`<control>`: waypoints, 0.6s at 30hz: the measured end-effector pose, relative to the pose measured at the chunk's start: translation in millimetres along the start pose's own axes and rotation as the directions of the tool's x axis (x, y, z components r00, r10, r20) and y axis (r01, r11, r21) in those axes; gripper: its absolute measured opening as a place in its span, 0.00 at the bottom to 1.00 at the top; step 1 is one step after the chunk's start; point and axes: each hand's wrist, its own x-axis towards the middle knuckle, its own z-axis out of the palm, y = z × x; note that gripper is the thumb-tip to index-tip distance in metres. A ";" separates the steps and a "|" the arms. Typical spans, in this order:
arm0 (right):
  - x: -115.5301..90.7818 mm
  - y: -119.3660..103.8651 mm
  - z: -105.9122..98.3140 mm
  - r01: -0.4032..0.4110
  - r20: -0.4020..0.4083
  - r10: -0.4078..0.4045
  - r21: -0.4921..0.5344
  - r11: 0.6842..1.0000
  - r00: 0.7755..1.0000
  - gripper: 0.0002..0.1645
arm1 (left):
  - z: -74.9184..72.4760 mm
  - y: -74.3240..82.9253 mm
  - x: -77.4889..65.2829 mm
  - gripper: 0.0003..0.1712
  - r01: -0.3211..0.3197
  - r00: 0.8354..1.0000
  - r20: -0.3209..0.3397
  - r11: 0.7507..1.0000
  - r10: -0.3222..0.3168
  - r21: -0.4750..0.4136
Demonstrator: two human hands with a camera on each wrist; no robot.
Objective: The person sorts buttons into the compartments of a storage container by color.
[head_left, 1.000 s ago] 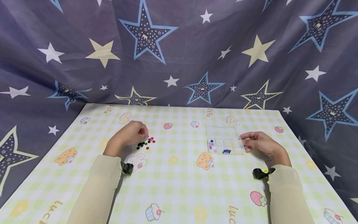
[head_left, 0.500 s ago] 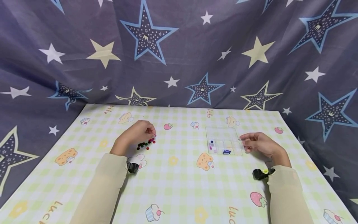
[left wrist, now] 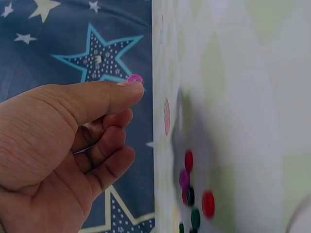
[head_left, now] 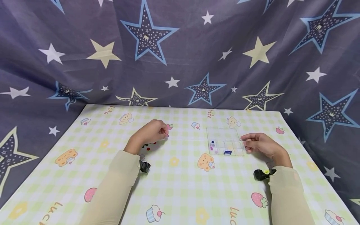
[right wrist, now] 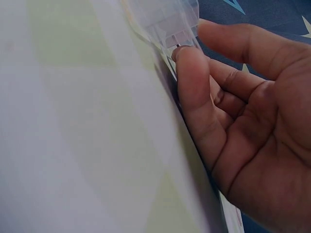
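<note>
My left hand (head_left: 149, 132) pinches a small pink button (left wrist: 134, 78) between thumb and forefinger, raised over the table; the other fingers curl loosely below. Behind and below that hand lie several loose buttons (left wrist: 208, 204) in red, purple, black and green, partly hidden by it in the head view. To the right stands a clear compartment box (head_left: 238, 152) with its lid open toward the back. A few blue, pink and pale buttons (head_left: 212, 146) sit in its left compartments. My right hand (head_left: 260, 144) holds the box's right side, thumb and fingertips at its edge.
A blue latch (head_left: 227, 152) shows at the box's front. The table is covered with a green-checked printed cloth (head_left: 180, 187). Behind it hangs a dark curtain (head_left: 180, 56) with stars. Black wrist cameras (head_left: 144, 166) sit at both cuffs.
My left hand has picked up the pink button from the pile and moved right with it, away from the loose buttons. My right hand and the box have stayed in place.
</note>
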 end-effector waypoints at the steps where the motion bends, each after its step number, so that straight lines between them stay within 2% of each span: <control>1: -0.1 -0.3 0.1 -0.001 -0.001 0.001 0.002 1.000 1.000 0.31 | 0.8 1.5 2.3 0.04 -0.008 1.000 0.001 1.000 0.008 0.003; 10: 1.1 -0.4 -0.3 -0.002 -0.002 0.002 0.002 1.000 1.000 0.30 | 7.1 19.0 20.3 0.04 -0.048 0.999 0.025 0.998 0.047 0.040; 18: 1.9 0.8 0.8 -0.008 -0.012 0.008 -0.005 1.000 1.000 0.30 | 16.5 38.9 36.3 0.06 -0.120 0.993 0.023 0.991 0.119 0.056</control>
